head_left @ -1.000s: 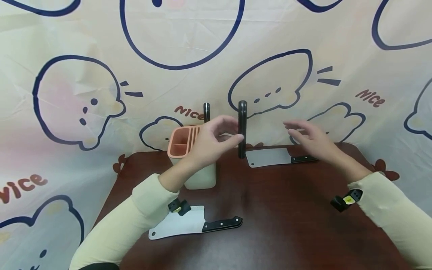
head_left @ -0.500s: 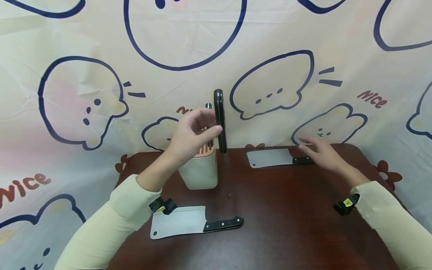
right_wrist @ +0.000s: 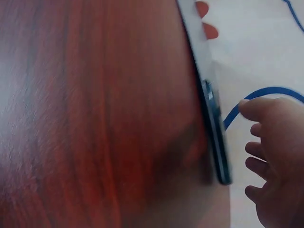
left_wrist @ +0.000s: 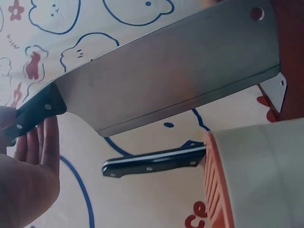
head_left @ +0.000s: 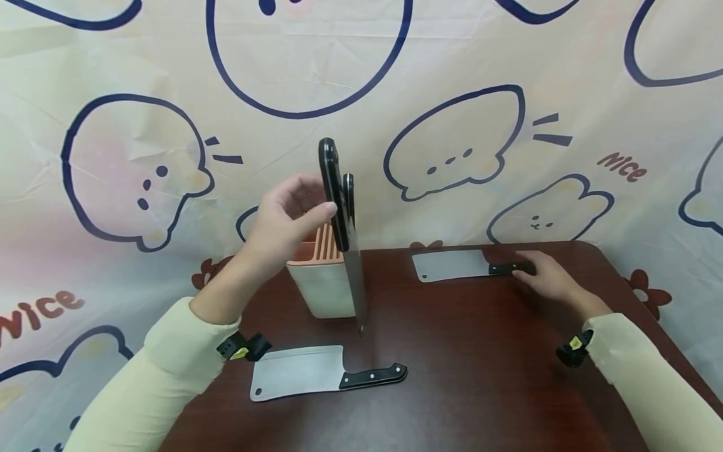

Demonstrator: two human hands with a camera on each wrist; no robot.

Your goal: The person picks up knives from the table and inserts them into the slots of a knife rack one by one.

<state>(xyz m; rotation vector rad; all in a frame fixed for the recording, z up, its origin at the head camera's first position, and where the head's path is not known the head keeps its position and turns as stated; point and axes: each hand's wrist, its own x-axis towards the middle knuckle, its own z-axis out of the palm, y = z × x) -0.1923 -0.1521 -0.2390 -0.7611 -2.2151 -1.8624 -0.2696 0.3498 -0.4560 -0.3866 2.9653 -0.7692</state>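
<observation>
Left hand (head_left: 279, 220) is grasping a cleaver (left_wrist: 175, 66) by its handle between thumb and fingers, its blade hanging down just beside the knife block (head_left: 324, 289), outside the slots; right hand (head_left: 545, 276) is hovering at the handle end of the far cleaver (head_left: 452, 265), fingers loosely bent and not clasping it in the right wrist view. Likely risks: the held cleaver is hanging from a light-looking grip, so its weight could be twisting it, and a misaligned blade could be catching the block's rim or knocking the knife (left_wrist: 152, 161) standing there. A sideways bump could be tipping the block. The far cleaver is lying flat near the back edge of the worktop (head_left: 480, 376), so a clumsy pickup could be slipping or shoving it over. The near cleaver (head_left: 302, 370) is lying close by the left sleeve (head_left: 164, 370), so a low forearm could be brushing it. Counting: three cleavers, one being held, two lying on the worktop; one knife showing in the block, handle only; one block; two hands; one patterned sheet (head_left: 452, 37) hanging behind.
</observation>
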